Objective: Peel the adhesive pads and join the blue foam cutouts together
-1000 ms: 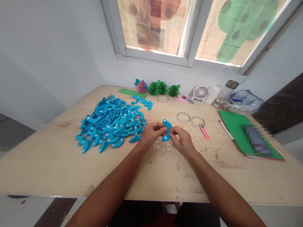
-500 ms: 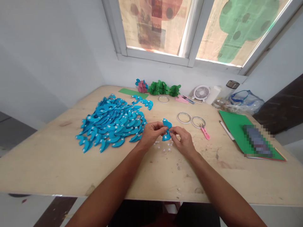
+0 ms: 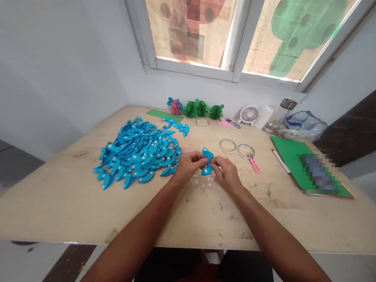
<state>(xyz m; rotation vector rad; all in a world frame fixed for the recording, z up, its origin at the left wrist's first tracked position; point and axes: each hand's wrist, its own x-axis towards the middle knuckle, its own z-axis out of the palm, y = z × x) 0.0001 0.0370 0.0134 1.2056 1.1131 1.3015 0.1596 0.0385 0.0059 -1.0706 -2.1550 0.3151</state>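
Note:
Between both hands is a curved blue paper cutout (image 3: 207, 154), held just above the table in the head view. My left hand (image 3: 188, 166) pinches its left side between thumb and fingers. At its right edge the thumb and fingertips of my right hand (image 3: 226, 173) are closed together on the paper. Whether they also grip some tiny bit there is hidden. Small white scraps (image 3: 202, 182) lie on the table below the hands. A large pile of similar blue paper cutouts (image 3: 141, 149), many with white squares on them, spreads left of my left hand.
Tape rolls (image 3: 228, 145) and pink thread snips (image 3: 254, 163) lie beyond my right hand. Green paper ornaments (image 3: 201, 109), a small fan (image 3: 250, 114) and a glass bottle (image 3: 282, 115) stand along the wall. A green folder (image 3: 289, 150) rests at the right.
The fingers of my right hand have shifted very slightly at the paper's edge. Otherwise the hands and the blue cutout stay in place; the view has tilted a little.

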